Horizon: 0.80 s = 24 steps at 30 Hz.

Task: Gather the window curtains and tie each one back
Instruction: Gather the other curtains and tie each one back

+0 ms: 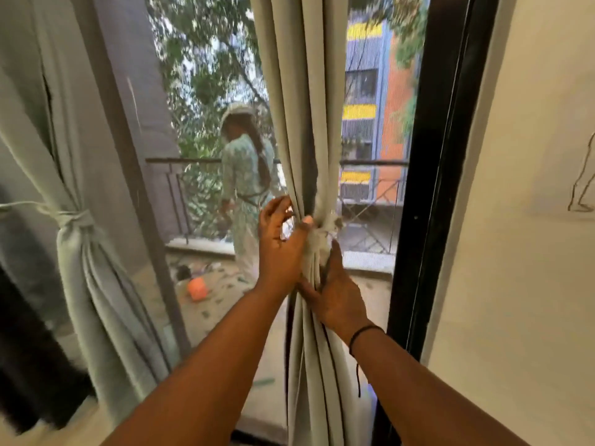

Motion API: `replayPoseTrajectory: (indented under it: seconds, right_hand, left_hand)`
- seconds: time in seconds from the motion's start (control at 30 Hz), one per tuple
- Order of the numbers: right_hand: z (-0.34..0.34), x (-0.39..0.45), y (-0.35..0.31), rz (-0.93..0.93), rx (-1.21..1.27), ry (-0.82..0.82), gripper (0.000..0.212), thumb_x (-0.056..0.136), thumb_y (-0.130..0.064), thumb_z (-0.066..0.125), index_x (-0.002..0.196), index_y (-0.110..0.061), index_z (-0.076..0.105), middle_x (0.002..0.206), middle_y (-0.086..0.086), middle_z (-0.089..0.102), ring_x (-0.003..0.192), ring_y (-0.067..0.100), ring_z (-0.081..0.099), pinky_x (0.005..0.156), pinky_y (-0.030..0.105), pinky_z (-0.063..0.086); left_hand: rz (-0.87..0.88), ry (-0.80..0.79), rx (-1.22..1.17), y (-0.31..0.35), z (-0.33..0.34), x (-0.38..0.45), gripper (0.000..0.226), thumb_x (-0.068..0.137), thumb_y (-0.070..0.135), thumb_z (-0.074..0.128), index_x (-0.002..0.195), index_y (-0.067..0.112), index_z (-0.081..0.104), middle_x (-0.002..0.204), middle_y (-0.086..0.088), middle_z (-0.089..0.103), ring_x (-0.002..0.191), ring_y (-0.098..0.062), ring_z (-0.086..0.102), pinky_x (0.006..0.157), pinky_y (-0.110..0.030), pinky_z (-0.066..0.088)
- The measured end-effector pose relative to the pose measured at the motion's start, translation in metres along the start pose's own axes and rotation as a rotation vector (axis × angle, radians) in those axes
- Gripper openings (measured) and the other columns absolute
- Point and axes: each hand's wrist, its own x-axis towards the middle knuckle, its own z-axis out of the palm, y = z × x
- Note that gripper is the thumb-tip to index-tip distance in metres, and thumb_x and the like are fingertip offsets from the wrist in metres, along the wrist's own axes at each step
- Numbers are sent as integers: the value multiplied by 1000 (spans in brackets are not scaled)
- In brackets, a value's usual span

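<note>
The right curtain (299, 123), pale grey-green, hangs bunched into a narrow column in front of the window. A tie of the same cloth (325, 230) is knotted round its waist. My left hand (280, 249) holds the bundle from the left, its thumb on the knot and its fingers curved round the curtain's edge. Just below the knot, my right hand (341, 294) lies flat against the folds with its fingers straight and pointing up. The left curtain (96, 284) hangs gathered, cinched by its own tie (74, 218).
A black door frame (428, 188) stands right of the curtain, with a white wall (531, 220) beyond it. Through the glass, a person (248, 175) stands on the balcony by the railing (370, 162). An orange object (198, 289) lies on the balcony floor.
</note>
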Motion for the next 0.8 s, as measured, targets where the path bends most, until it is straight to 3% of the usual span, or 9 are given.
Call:
replayPoseTrajectory:
  seconds: [0.1,0.2,0.33,0.43,0.5,0.57,0.63,0.7,0.8]
  right_hand:
    - [22,-27,12,-23,27,-14,99,70,-74,55,147,-32,9,133,-1,54,105,23,62,85,38,53]
    - [45,-45,24,15,-173,-12,101,72,-72,52,147,-22,6,148,9,33,130,30,41,103,49,40]
    - [72,-56,28,-236,-541,127,96,82,-57,45,150,-10,-5,157,16,-11,145,36,1,115,54,6]
    - [103,-61,31,-660,-737,104,75,89,-29,44,150,-11,3,158,14,-6,145,34,1,117,51,1]
    - [133,-62,28,-724,-836,-37,68,88,-20,39,150,-13,13,158,14,10,145,34,6,118,49,0]
    - [164,-62,21,-594,-903,-238,75,82,-17,48,149,-12,16,156,15,17,145,35,6,117,49,-1]
    - [187,-56,13,-376,-918,-341,77,79,-15,56,148,-11,22,156,18,16,144,37,3,117,52,2]
    - [199,-49,10,-196,-1043,-407,67,87,-20,54,146,-7,26,152,22,24,142,40,13,116,52,6]
    - [200,-46,27,28,-1351,-795,46,99,-24,34,141,-6,34,144,16,38,134,35,34,115,47,14]
  left_hand:
    - [-99,-25,2,-27,-20,-11,45,82,28,66,119,49,50,140,-5,46,123,-20,50,101,-37,46]
    - [-266,-140,-17,-58,-37,-20,49,90,25,60,136,30,43,130,-2,54,115,-16,57,88,-26,50]
    - [-494,-322,67,-90,-54,-22,38,84,45,52,114,23,61,109,2,68,105,-19,64,78,-21,51]
    - [-587,-562,235,-130,-76,-16,36,99,26,39,127,7,52,128,-15,57,92,-22,62,60,-13,50]
    - [-690,-700,347,-158,-98,-12,46,102,24,32,141,-1,34,141,-20,42,82,-15,55,51,-12,49]
    - [-802,-754,428,-198,-122,-4,46,103,23,29,145,3,28,150,-16,32,105,-17,53,69,-9,47]
    - [-655,-844,652,-231,-147,1,41,101,26,38,139,12,41,145,-13,43,124,-21,48,93,-17,37]
    - [-563,-1006,817,-264,-167,-3,40,96,35,48,131,18,53,136,-8,54,121,-23,52,95,-26,40]
    - [-480,-1226,978,-304,-180,-20,47,95,44,46,136,22,47,142,-4,47,129,-22,46,104,-33,38]
